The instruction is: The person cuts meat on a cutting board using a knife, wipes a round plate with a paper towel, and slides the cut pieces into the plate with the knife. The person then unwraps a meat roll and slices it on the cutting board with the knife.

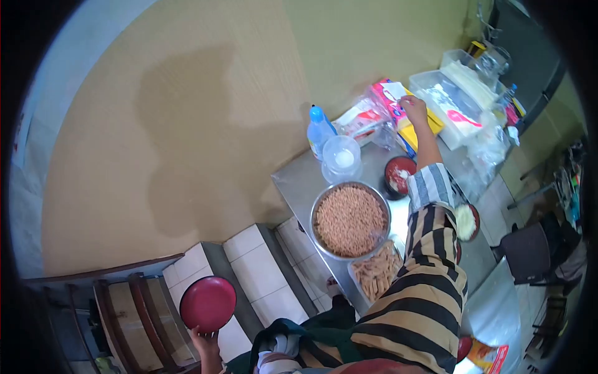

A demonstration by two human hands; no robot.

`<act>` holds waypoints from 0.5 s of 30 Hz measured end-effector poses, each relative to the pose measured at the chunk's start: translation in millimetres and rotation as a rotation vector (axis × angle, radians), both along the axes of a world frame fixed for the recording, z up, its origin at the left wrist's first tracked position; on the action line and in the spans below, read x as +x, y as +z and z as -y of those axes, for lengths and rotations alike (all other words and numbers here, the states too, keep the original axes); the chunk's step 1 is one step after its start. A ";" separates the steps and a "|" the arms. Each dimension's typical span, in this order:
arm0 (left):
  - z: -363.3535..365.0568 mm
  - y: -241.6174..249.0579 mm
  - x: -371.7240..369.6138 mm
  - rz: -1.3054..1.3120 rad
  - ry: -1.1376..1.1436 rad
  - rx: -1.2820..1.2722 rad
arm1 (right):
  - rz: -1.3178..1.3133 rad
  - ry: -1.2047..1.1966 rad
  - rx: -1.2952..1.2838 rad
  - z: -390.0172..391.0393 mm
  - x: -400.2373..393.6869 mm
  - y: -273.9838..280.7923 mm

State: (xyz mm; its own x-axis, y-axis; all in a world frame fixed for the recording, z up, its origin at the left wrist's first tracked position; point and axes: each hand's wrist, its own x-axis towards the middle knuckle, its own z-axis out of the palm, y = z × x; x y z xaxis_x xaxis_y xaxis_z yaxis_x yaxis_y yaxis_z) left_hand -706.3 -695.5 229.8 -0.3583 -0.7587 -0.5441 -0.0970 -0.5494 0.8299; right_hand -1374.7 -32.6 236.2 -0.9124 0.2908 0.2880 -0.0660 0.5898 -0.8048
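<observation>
My left hand (205,341) is closed on the edge of a round red plate (208,304), held out over the tiled steps. At the far side of the metal table, my right hand (415,111) is over a pink and yellow box (398,107), its fingers drawn together. A white patch shows on the box beside the fingertips; whether they pinch anything is too small to tell. Below my right forearm stands a dark red bowl (398,176) with white stuff in it. Nearer me are a large metal bowl (313,215) of small brownish pieces and a clear tub of pale strips (375,271).
A blue-capped bottle (319,132) and clear plastic containers (342,154) stand by the wall. White plastic bins (458,112) are at the back right. A bowl of white shreds (465,222) sits right of my arm. Steps (255,249) and a railing (68,305) lie left.
</observation>
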 end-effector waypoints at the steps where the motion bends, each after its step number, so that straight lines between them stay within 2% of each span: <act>1: -3.0 -1.3 -2.2 -0.013 0.028 -0.005 | 0.096 -0.107 0.087 1.3 -20.8 -8.4; 2: -7.6 -1.0 -5.4 -0.010 0.042 -0.011 | 0.193 -0.214 0.176 6.5 -34.2 -11.7; 3: -11.9 0.7 -7.2 0.015 0.047 -0.012 | 0.319 -0.016 0.025 2.6 -45.6 -11.6; 4: -14.8 3.2 -9.1 0.045 0.047 -0.013 | 0.333 -0.010 0.021 4.3 -55.9 -15.0; 6: -21.2 7.9 -20.4 0.086 0.037 -0.017 | 0.044 -0.006 -0.299 2.3 -70.9 -22.7; 8: -26.7 8.5 -33.2 0.115 0.022 -0.010 | -0.145 -0.187 -0.285 -21.7 -74.5 4.3; 10: -30.8 7.8 -45.1 0.124 0.014 -0.025 | -0.447 -0.388 -0.134 -53.8 -66.2 32.4; 11: -31.4 7.1 -50.6 0.131 0.009 -0.020 | -0.441 -0.392 -0.127 -61.4 -55.9 47.8; 13: -33.5 5.8 -59.1 0.138 -0.020 -0.016 | -0.605 -0.549 0.313 -66.1 -34.5 70.1; 14: -35.6 5.1 -62.8 0.140 -0.022 -0.009 | -0.605 -0.547 0.321 -62.6 -35.3 69.7; 15: -38.1 5.7 -65.8 0.146 -0.039 -0.013 | -0.473 -0.547 0.545 -58.0 -38.3 62.7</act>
